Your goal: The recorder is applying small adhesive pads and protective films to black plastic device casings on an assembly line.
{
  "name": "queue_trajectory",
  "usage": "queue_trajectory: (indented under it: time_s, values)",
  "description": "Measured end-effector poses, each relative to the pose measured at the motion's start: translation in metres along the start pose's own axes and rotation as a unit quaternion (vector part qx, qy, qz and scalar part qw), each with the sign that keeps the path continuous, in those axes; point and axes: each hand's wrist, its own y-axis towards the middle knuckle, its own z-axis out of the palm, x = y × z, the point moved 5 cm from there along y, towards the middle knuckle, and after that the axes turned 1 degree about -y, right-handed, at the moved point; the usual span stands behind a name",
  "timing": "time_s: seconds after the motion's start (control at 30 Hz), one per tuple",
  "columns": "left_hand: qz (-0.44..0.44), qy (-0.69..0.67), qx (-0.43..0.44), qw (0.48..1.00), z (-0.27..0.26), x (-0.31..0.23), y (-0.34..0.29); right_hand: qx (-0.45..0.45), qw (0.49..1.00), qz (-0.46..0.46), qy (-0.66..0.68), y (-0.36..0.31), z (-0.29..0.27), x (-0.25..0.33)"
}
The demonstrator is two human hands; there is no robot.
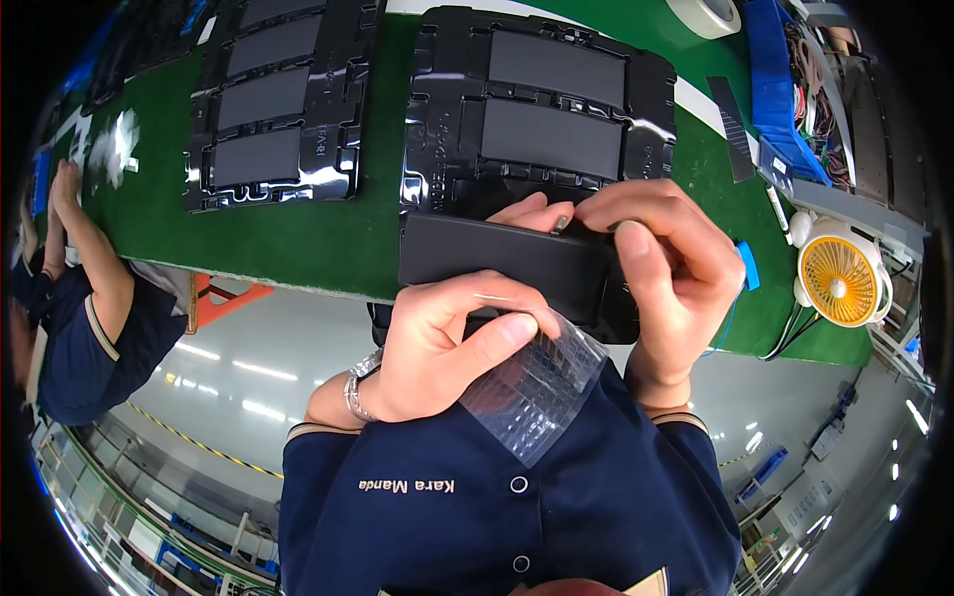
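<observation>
My left hand point(452, 348) is closed, with a clear plastic sheet point(532, 397) gripped between thumb and finger. Small rectangles in rows cover the sheet, which hangs down in front of my chest. The same hand lies against a flat dark panel point(467, 250), tilted above the near end of a black moulded tray point(427, 149). Fingertips show behind the panel's upper edge, beside a tiny metallic piece point(561, 224). Just right of it, my right hand point(681, 253) is pinched, thumb close to forefinger; anything between them is too small to name.
Another black tray point(338, 149) with dark panels lies to the left on the green table point(288, 233). At right stand a yellow-and-white fan point(838, 283) and a blue bin point(780, 89) of cables. A tape roll point(706, 15) sits at the back. A co-worker point(84, 328) works at far left.
</observation>
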Motion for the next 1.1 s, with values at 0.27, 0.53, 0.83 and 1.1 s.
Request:
queue_trajectory:
  time_s: [0.27,0.53,0.83,1.1]
  values:
    - [0.084,0.041,0.025,0.995,-0.003,0.004,0.0,0.065,0.991,0.114,0.028,-0.003,0.011,0.0]
    - [0.08,0.064,0.042,0.994,-0.004,0.003,0.0,0.072,0.989,0.128,0.026,-0.002,0.012,-0.001]
    - [0.078,0.062,0.043,0.994,-0.003,0.002,0.0,0.074,0.99,0.117,0.007,-0.001,0.012,-0.001]
    - [0.079,0.072,0.047,0.993,-0.004,0.001,0.0,0.072,0.991,0.113,-0.001,-0.001,0.012,0.001]
